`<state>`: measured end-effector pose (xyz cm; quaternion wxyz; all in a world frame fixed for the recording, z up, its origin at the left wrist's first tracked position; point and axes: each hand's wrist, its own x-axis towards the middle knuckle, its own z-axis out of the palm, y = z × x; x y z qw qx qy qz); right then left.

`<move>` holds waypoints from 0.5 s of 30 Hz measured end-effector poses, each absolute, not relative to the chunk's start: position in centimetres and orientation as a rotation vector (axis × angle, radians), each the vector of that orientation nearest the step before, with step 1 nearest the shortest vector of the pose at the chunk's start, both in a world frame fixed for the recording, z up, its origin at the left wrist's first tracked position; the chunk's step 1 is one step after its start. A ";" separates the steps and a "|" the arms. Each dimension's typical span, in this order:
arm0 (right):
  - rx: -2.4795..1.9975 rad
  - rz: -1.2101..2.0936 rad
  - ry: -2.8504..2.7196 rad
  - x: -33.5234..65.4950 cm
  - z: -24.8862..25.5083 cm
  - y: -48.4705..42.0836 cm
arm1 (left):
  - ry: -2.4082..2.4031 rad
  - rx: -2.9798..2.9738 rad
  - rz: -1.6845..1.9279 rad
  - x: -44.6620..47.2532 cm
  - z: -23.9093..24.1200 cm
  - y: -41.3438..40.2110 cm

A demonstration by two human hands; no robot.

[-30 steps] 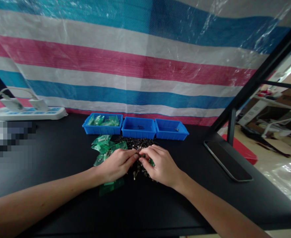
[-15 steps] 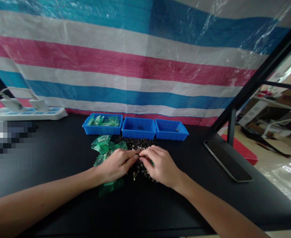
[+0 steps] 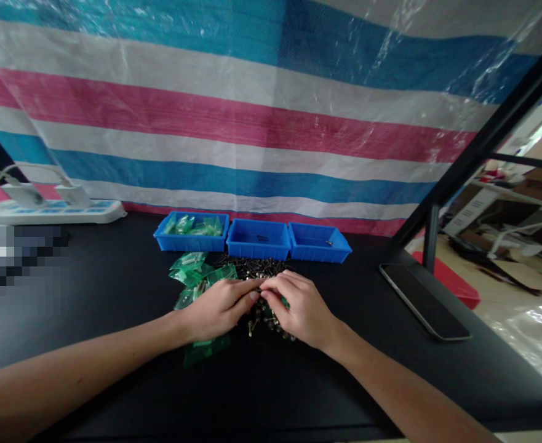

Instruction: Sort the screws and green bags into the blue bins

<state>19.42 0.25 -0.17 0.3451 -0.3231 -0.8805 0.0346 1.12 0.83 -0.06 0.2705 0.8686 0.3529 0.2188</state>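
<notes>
Over a pile of screws [image 3: 266, 266] on the black table, my left hand [image 3: 224, 304] and my right hand [image 3: 298, 307] meet at the fingertips. Both are closed in a pinch; whatever sits between the fingers is too small and hidden to make out. Dark screws lie toward the back of the pile, shinier metal ones toward the front, partly covered by my hands. Small green plastic bags [image 3: 190, 269] with metal pieces inside lie beside and under my left hand. One shiny screw [image 3: 251, 327] lies just in front of the fingertips.
Behind the pile stand three blue bins: the left bin [image 3: 192, 244] holds green bags, the middle bin [image 3: 258, 249] a few dark screws, the right bin [image 3: 319, 252] a small metal piece. A phone [image 3: 425, 301] lies right; a power strip [image 3: 49, 213] sits back left.
</notes>
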 end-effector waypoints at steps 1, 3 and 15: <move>-0.829 0.089 -2.280 19.4 -0.2 0.2 | 0.931 2.336 0.586 1.1 -0.1 0.8; -0.819 0.089 -2.269 19.3 -0.2 0.2 | 0.914 2.325 0.571 1.0 -0.1 0.8; -0.829 0.070 -2.308 19.2 -0.1 0.0 | 1.030 2.265 0.582 1.2 -0.5 1.0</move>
